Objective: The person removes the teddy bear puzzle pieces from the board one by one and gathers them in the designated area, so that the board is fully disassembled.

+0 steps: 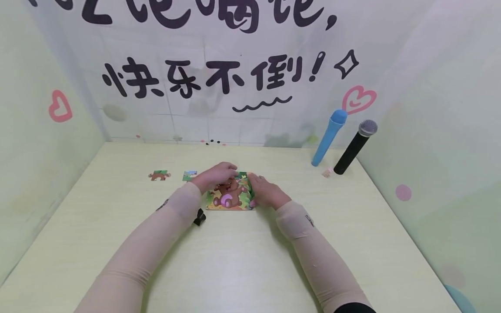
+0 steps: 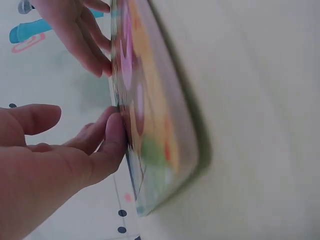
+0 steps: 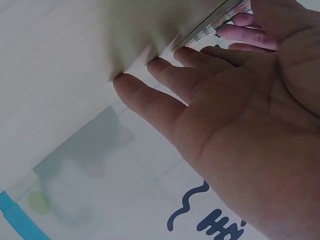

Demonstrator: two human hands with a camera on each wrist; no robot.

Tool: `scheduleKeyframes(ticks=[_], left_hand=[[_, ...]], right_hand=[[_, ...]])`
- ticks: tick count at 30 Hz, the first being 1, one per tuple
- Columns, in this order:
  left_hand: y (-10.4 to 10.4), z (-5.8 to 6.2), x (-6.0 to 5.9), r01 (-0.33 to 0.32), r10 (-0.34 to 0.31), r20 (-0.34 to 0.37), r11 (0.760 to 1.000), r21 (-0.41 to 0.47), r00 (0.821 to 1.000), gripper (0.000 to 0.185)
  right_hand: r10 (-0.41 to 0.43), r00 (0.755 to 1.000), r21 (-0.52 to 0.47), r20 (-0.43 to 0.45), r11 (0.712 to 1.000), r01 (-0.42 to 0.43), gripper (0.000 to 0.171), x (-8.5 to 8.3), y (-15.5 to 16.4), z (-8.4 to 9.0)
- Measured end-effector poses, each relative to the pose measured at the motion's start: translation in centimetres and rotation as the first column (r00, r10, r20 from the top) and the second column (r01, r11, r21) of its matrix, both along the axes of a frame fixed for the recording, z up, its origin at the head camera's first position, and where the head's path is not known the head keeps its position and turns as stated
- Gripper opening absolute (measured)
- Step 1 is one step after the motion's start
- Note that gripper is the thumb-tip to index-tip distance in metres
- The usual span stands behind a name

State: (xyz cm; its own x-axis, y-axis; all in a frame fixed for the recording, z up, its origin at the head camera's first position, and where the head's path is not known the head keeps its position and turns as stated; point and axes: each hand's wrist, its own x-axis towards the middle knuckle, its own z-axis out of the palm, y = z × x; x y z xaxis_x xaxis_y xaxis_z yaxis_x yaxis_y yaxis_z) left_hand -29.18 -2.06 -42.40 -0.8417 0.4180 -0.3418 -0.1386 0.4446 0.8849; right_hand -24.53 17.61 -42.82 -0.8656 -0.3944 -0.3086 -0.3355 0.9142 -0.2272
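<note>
the puzzle (image 1: 230, 194) lies flat near the middle of the table (image 1: 242, 261). it shows a brown bear on green and orange. the left hand (image 1: 214, 175) rests on its top left corner, fingers gently bent, and the left wrist view shows fingertips (image 2: 116, 131) touching the puzzle's edge. the right hand (image 1: 265, 191) lies along the right edge with straight fingers (image 3: 150, 102) pressed against it. neither hand is wrapped around anything.

just left of the puzzle lie two loose pieces, well apart from each other: one piece (image 1: 159, 175) with brown on it, and a small piece (image 1: 189, 174) closer to the left hand. a little black clip (image 1: 199, 217) sits by the left sleeve, near the puzzle's bottom left corner.

far to the right, a blue mic (image 1: 329, 137) and a black mic (image 1: 355, 147) lean against the wall. the table has lots of bare room in front of the puzzle and on both sides.
</note>
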Motion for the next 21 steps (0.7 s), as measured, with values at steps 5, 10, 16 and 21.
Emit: scheduleKeyframes(ticks=[5,10,16,21], left_hand=[[0.40,-0.05,0.33,-0.038,0.026,0.099,0.992,0.119,0.995,0.054],[0.51,-0.10,0.40,-0.072,0.049,0.139,0.984,0.164,0.989,0.054],[0.48,-0.20,0.11,-0.124,0.085,0.181,0.970,0.211,0.980,0.054],[0.60,-0.39,-0.20,-0.161,0.106,0.220,0.955,0.248,0.970,0.054]], right_hand=[[0.011,1.000,0.006,-0.008,1.000,-0.011,0.101,0.05,0.09,-0.09],[0.011,1.000,-0.005,-0.004,1.000,-0.011,0.102,0.11,0.05,-0.15],[0.010,1.000,0.016,0.005,1.000,-0.011,0.102,-0.04,-0.05,-0.19],[0.008,1.000,0.023,0.005,1.000,-0.008,0.102,-0.18,0.02,-0.19]])
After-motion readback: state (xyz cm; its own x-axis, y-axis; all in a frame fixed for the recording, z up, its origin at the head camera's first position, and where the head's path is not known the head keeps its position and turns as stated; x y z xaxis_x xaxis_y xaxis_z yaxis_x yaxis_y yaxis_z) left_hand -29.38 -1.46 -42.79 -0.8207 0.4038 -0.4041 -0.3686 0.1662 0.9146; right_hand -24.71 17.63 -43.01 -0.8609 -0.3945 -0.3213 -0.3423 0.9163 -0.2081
